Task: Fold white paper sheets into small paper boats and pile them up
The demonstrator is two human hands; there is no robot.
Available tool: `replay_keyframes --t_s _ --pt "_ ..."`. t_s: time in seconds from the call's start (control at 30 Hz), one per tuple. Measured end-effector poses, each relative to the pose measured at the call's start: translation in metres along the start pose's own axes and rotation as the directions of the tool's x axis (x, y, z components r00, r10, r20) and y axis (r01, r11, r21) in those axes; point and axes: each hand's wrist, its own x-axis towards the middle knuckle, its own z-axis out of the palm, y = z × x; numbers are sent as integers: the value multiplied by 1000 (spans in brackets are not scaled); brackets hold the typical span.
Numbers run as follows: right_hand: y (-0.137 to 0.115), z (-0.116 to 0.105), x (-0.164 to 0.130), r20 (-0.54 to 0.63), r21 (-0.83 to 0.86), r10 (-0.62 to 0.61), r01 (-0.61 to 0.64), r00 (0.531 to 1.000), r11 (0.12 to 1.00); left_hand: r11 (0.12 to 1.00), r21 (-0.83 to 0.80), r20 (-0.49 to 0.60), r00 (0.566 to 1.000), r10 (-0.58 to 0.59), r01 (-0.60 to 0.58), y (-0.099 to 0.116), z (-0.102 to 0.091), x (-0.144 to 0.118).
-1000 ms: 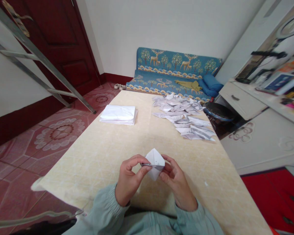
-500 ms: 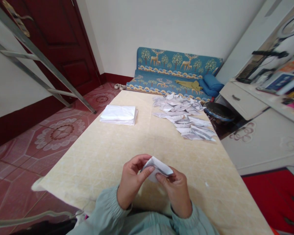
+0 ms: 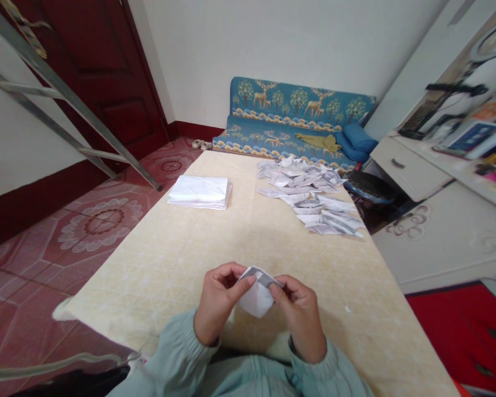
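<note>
Now, notes from the near edge of the table (image 3: 182,248):

Left hand (image 3: 219,306): thumb and forefinger pinched on the left corner of the folded paper piece (image 3: 257,295); other fingers curled in.

Right hand (image 3: 300,317): thumb and fingers pinched on the piece's right edge, knuckles up.

Paper piece: held just above the table between my two hands — a grey-printed band shows along the top, a white point hangs down.

Change: a second ago the piece stood open like a small tent with its peak up; half a second ago it lay tipped to the right; now it is flattened and drawn in close between my fingertips. I judge a fold has just been closed and I am pressing its crease.

Stack of flat white sheets (image 3: 199,192): far left on the table, well apart from my hands, unmoved.

Heap of folded pieces (image 3: 310,198): far right of the table, spread loosely — unmoved.

Beyond the table: blue patterned sofa (image 3: 297,121); ladder (image 3: 66,105) against the left wall.
</note>
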Motion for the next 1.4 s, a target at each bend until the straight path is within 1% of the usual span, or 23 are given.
replay_keyframes --t_s 0.07,0.13,0.17,0.2,0.27,0.3,0.37,0.43,0.5,0.6,0.67,0.73,0.8,0.9,0.97,1.0,1.07,1.13,1.17,1.23,1.27,1.33,1.4 --pt "-2 -1 2 64 -52 -5 8 998 999 999 35 91 996 -15 12 2 1 1" --pt "-3 0 2 42 -83 -25 28 999 996 999 50 161 987 -16 8 3 2 3" --pt "-3 1 2 -9 -75 -34 34 999 997 999 37 164 986 -7 1 2 4 3" --pt "-3 2 1 -69 -51 -38 34 997 998 1000 14 139 990 4 -6 1 5 3" --pt "-1 4 -1 -154 21 -15 18 988 1000 1000 -25 58 998 15 -14 -2 7 3" --pt "0 5 -2 -158 49 4 4 987 999 1000 -24 21 1000 15 -15 -3 7 3" --pt "2 6 -3 -111 74 28 -19 993 997 999 41 -14 1000 25 -24 -4 7 3" --pt "4 5 -2 -77 67 25 -20 997 998 989 136 0 999 52 -52 -4 6 2" --pt "6 3 0 -103 72 11 -3 995 997 982 173 44 997 67 -73 -2 6 1" --pt "9 0 1 -156 138 13 9 988 990 996 74 83 996 39 -46 -1 5 1" --pt "11 0 0 -164 200 40 -6 986 980 1000 15 71 997 8 -9 -2 3 2" --pt "12 2 -1 -158 262 86 -42 984 964 999 33 49 999 -2 0 -3 1 3" --pt "11 4 -1 -132 337 148 -96 980 936 993 115 35 999 25 -29 -4 -2 5" --pt "10 6 0 -29 410 232 -200 972 890 964 243 24 994 103 -106 -1 -6 6" --pt "9 4 2 42 381 229 -227 973 896 947 293 10 990 139 -136 3 -7 6" --pt "9 3 3 56 348 203 -209 978 914 940 307 12 989 150 -146 5 -7 5" --pt "9 -2 4 26 261 112 -114 993 959 928 327 46 984 171 -177 8 -8 4" --pt "8 -7 3 -64 151 -43 52 997 987 913 338 112 973 203 -229 9 -9 4" --pt "7 -9 2 -108 90 -141 151 984 984 910 332 138 967 215 -250 8 -10 4" --pt "4 -13 -1 -156 -33 -345 344 926 938 934 270 149 969 199 -234 6 -12 5" --pt "2 -14 -3 -161 -88 -432 423 887 902 961 208 138 978 157 -183 5 -13 5" --pt "-1 -14 -5 -144 -190 -560 533 816 825 999 37 122 992 13 -18 3 -14 6" --pt "-4 -12 -7 -122 -287 -648 598 752 748 982 -117 160 979 -127 146 3 -12 5"
